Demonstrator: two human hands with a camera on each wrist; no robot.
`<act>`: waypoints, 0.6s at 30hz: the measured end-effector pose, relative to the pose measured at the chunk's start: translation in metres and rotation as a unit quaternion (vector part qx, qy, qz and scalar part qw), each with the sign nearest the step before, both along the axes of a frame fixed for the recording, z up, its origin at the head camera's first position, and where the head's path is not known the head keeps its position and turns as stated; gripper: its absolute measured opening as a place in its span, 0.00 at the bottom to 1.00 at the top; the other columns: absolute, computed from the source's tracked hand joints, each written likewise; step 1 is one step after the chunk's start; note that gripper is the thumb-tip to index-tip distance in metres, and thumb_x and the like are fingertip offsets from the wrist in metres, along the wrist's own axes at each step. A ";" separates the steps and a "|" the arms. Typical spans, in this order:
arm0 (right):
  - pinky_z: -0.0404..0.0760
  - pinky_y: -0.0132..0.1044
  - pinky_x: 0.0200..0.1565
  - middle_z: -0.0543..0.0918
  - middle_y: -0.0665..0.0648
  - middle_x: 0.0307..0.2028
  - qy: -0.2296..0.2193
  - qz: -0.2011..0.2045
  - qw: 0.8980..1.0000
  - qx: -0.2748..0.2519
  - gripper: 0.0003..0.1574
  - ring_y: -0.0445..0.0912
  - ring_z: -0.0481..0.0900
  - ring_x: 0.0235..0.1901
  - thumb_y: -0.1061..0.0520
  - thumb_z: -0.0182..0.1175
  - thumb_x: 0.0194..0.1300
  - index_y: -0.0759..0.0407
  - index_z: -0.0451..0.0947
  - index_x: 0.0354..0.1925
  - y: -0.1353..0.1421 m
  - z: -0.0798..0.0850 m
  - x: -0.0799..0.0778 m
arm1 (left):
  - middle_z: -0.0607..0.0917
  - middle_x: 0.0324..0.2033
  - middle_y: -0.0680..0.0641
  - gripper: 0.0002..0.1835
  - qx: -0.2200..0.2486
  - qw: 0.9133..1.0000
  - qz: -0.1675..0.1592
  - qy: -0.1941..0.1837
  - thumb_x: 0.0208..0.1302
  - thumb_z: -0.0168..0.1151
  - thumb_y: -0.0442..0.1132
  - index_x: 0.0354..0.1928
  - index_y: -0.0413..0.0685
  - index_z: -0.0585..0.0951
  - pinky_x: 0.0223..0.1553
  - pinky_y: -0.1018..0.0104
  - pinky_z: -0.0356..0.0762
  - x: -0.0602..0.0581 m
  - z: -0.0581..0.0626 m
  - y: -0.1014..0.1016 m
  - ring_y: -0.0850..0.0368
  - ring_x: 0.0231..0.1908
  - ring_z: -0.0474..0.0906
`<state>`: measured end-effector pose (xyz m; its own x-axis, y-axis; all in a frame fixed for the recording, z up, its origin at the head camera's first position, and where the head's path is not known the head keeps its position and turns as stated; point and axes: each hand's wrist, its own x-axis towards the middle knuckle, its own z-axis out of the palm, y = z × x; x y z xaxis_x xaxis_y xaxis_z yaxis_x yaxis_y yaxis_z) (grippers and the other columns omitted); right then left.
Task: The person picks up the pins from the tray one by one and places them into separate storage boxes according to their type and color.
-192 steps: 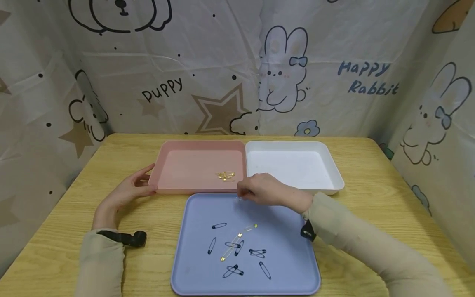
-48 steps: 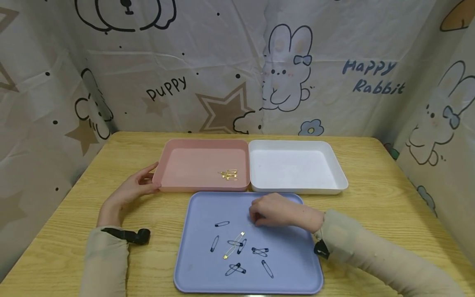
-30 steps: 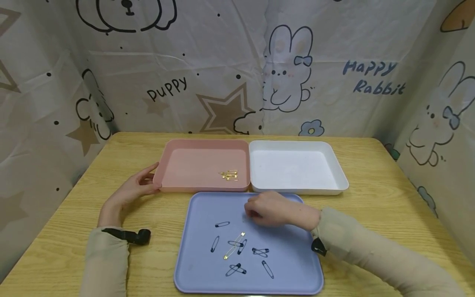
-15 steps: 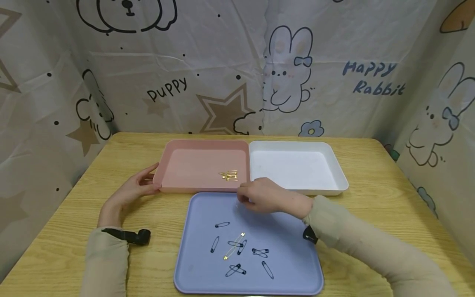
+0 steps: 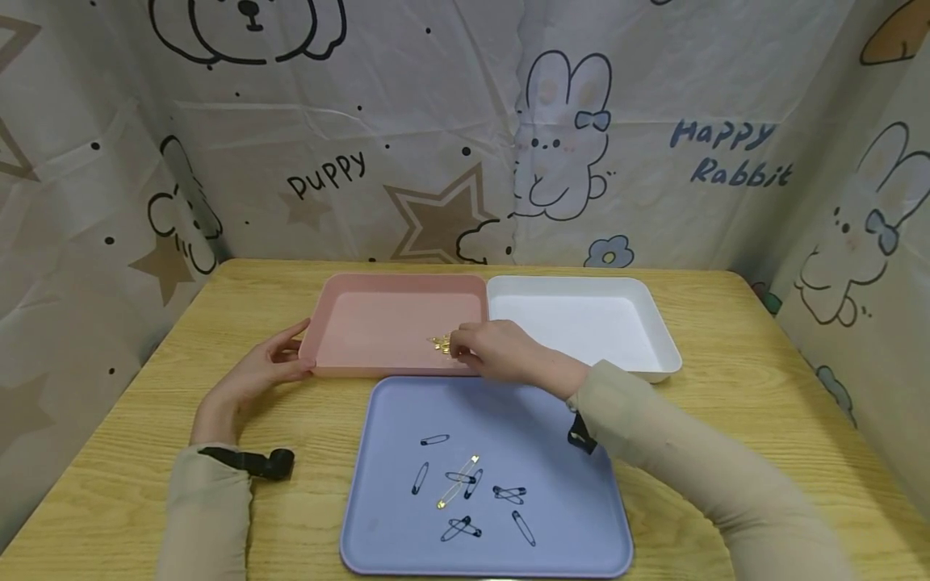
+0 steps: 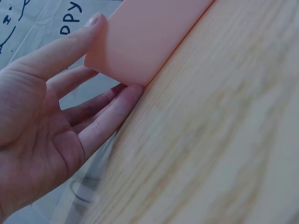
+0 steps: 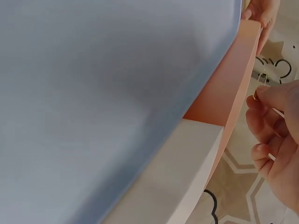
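Note:
My right hand (image 5: 497, 351) is over the near right corner of the pink tray (image 5: 378, 323), thumb and forefinger pinching a gold safety pin (image 7: 256, 94). Several gold safety pins (image 5: 440, 344) lie in that tray, partly hidden by the hand. With its fingers stretched out, my left hand (image 5: 261, 363) touches the tray's left end; in the left wrist view its fingertips rest against the pink wall. On the blue tray (image 5: 392, 557) lie several black safety pins (image 5: 523, 528). One larger gold safety pin (image 5: 441, 504) lies among them, crossing two black ones.
The white tray (image 5: 581, 311) stands right of the pink one, side against side. Both sit just behind the blue tray on the wooden table (image 5: 305, 516). A printed curtain (image 5: 327, 218) rises behind the table and at both sides.
The smaller gold safety pin has been picked up off the blue tray. My right hand has carried it forward and left, over the pink tray. My left hand stays at the pink tray's end.

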<state>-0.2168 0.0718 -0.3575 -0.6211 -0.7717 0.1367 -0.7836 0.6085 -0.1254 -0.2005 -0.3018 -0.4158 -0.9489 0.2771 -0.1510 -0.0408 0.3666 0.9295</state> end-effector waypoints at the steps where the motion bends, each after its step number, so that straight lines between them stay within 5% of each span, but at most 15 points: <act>1: 0.75 0.32 0.33 0.79 0.47 0.32 -0.001 -0.006 1.000 0.000 0.03 0.38 0.74 0.27 0.57 0.58 0.60 0.51 0.78 0.35 -0.001 0.000 -0.002 | 0.64 0.53 0.34 0.43 0.002 1.000 -0.001 0.000 0.59 0.61 0.40 0.71 0.51 0.47 0.42 0.73 0.75 0.000 0.000 0.000 0.65 0.40 0.74; 18: 0.76 0.35 0.36 0.82 0.48 0.34 -0.028 -0.065 0.998 -0.003 0.06 0.40 0.77 0.32 0.58 0.59 0.59 0.52 0.80 0.36 -0.014 -0.013 -0.027 | 0.64 0.53 0.33 0.41 -0.003 1.000 -0.004 0.005 0.61 0.59 0.40 0.71 0.52 0.47 0.42 0.73 0.75 -0.001 -0.001 -0.001 0.65 0.40 0.74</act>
<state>-0.2439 0.0581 -0.3705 -0.7220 -0.6840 0.1042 -0.6906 0.7029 -0.1706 -0.2011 -0.3027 -0.4171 -0.9482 0.2833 -0.1434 -0.0290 0.3725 0.9276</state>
